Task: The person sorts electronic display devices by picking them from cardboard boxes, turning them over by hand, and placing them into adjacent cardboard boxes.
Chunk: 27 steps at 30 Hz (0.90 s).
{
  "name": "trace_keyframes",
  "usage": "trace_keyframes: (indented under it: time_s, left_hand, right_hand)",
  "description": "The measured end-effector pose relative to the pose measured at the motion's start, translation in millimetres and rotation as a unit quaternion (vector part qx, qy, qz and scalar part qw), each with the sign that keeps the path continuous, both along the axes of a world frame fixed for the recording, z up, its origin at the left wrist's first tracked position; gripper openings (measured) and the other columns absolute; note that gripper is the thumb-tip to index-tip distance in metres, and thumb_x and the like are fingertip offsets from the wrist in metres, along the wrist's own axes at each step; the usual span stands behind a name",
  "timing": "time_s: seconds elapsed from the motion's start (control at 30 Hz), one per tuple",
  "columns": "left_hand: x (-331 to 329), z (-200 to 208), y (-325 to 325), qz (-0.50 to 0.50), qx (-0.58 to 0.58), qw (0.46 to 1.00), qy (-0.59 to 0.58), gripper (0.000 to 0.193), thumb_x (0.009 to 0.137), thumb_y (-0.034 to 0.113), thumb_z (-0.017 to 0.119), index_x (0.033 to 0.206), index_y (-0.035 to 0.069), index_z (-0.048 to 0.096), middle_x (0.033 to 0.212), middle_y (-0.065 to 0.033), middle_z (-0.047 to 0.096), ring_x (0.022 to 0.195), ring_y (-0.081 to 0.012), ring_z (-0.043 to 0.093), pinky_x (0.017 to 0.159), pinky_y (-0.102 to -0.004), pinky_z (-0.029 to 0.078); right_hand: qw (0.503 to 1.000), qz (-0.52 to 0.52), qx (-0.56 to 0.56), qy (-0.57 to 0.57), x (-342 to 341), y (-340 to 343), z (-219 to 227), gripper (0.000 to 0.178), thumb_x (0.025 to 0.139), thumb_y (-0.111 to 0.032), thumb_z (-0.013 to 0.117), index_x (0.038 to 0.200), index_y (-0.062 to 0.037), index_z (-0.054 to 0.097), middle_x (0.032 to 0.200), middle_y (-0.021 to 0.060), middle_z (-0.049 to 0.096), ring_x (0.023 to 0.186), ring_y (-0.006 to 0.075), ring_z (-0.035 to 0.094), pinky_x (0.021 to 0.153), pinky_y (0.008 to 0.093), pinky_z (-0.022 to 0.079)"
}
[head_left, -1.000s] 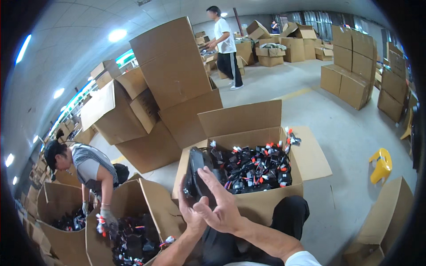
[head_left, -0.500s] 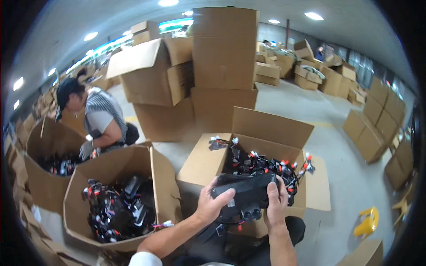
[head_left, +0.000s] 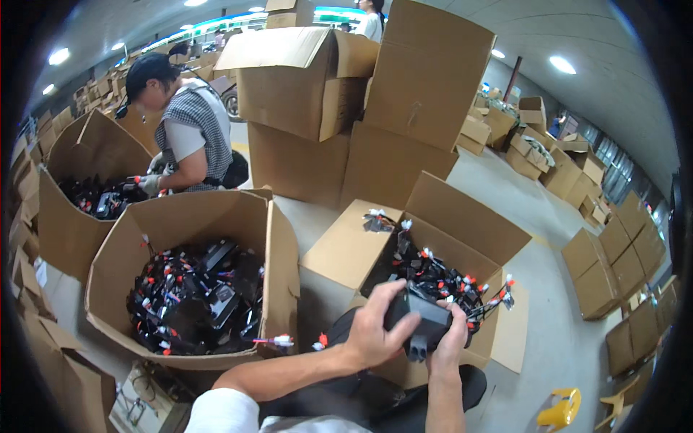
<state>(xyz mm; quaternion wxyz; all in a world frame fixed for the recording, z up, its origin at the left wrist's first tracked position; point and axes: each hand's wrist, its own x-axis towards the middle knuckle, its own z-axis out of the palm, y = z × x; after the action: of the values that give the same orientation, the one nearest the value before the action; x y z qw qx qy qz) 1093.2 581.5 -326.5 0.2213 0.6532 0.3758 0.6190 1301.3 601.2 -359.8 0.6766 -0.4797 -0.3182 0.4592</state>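
In front of my lap I hold a black plastic case (head_left: 433,315) with two short round tubes on its near end. My left hand (head_left: 375,328) grips its left side, the thumb over its face. On the opposite side my right hand (head_left: 452,338) closes round the edge, with its far fingers hidden. Just beyond the case, an open carton (head_left: 471,222) holds black parts with wires and red and white connectors (head_left: 451,278). A bigger open carton (head_left: 283,267) at left contains more black cases and cables (head_left: 195,296).
A co-worker (head_left: 189,133) in gloves and a dark cap bends over another carton (head_left: 72,238) at far left. Tall cartons (head_left: 426,79) stand stacked ahead. More boxes (head_left: 610,267) line the right, near a yellow stool (head_left: 559,410). Wire ends stick out over the cartons' rims.
The case has turned in my hands, its long side now pointing more away from me. My view has swung left and down. The co-worker's hands have shifted within the far-left carton.
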Motion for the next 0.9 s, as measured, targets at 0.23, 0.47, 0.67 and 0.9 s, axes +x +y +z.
trace_keyframes:
  time_s: [0.23, 0.47, 0.67, 0.9]
  left_hand:
    - [-45, 15, 10, -0.301, -0.186, 0.933, -0.059, 0.114, 0.097, 0.03, 0.101, 0.182, -0.002, 0.033, 0.171, -0.02, 0.055, 0.16, -0.0255, 0.053, 0.135, -0.0406, 0.04]
    - [3, 3, 31, -0.236, -0.216, 0.944, -0.087, 0.092, 0.093, 0.026, 0.104, 0.166, -0.001, 0.055, 0.152, -0.0134, 0.071, 0.14, -0.0201, 0.066, 0.124, -0.0385, 0.052]
    - [27, 59, 103, -0.275, -0.157, 0.947, 0.056, 0.081, 0.092, 0.002, 0.1, 0.158, 0.003, 0.054, 0.122, -0.0116, 0.077, 0.103, -0.0203, 0.08, 0.09, -0.0396, 0.068]
    - [102, 124, 200, -0.167, 0.551, 0.751, 0.322, 0.065, 0.084, 0.008, 0.091, 0.144, -0.003, 0.068, 0.145, -0.0267, 0.078, 0.126, -0.0471, 0.079, 0.108, -0.0562, 0.066]
  right_hand:
    - [0.979, -0.046, 0.118, -0.16, -14, -2, 50, 0.036, 0.119, -0.028, 0.054, 0.106, -0.0008, 0.074, 0.105, 0.0033, 0.068, 0.103, 0.0151, 0.061, 0.098, 0.0328, 0.047]
    - [0.989, -0.051, 0.08, -0.109, 27, 9, 20, 0.038, 0.118, -0.026, 0.052, 0.1, 0.0, 0.074, 0.102, 0.005, 0.07, 0.103, 0.0177, 0.062, 0.101, 0.0344, 0.047]
    - [0.95, 0.024, 0.206, -0.234, 86, 79, 73, 0.05, 0.125, -0.034, 0.049, 0.111, 0.003, 0.081, 0.113, 0.0103, 0.082, 0.108, 0.0197, 0.073, 0.104, 0.0368, 0.054]
    - [0.959, 0.27, 0.024, -0.083, 203, 130, 174, 0.04, 0.119, -0.029, 0.074, 0.143, 0.0024, 0.076, 0.134, 0.011, 0.082, 0.115, 0.0177, 0.08, 0.106, 0.0365, 0.066]
